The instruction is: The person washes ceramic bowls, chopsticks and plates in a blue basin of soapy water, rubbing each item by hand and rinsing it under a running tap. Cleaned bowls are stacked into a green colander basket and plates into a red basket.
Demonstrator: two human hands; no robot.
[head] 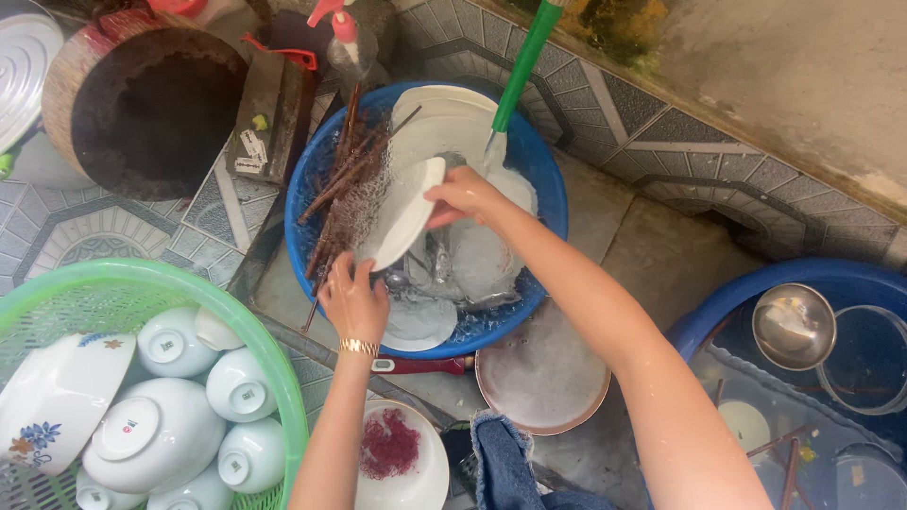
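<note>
A tiled floor with grey geometric patterns, seen from above, serves as a dishwashing spot; a stained concrete wall runs along the top right. At the centre sits a blue basin [543, 203] of soapy water, and everything else is placed around it.

Over the basin, the right hand [460, 195] grips the upper edge of a white plate [408, 210], held tilted on its side under water falling from a green hose [522, 61] that comes in from above. The left hand [354, 297], with a gold bracelet at the wrist, is closed around the lower ends of a bundle of dark brown chopsticks [345, 179] at the basin's left side. More white plates lie inside the basin.

To the basin's lower left, a green basket [269, 354] holds upturned white bowls. Just below the basin lie a round metal lid [541, 373] and a white plate with a red scrubber [388, 442]. To the upper left stands a round wooden chopping block [142, 99]. To the lower right is a second blue tub [727, 302] with metal bowls and more chopsticks.

The plate is likely stiff, breakable and slippery when wet, so a firm pinch across the rim seems the safest hold. The chopsticks are light and loose, best clasped as one bundle.
</note>
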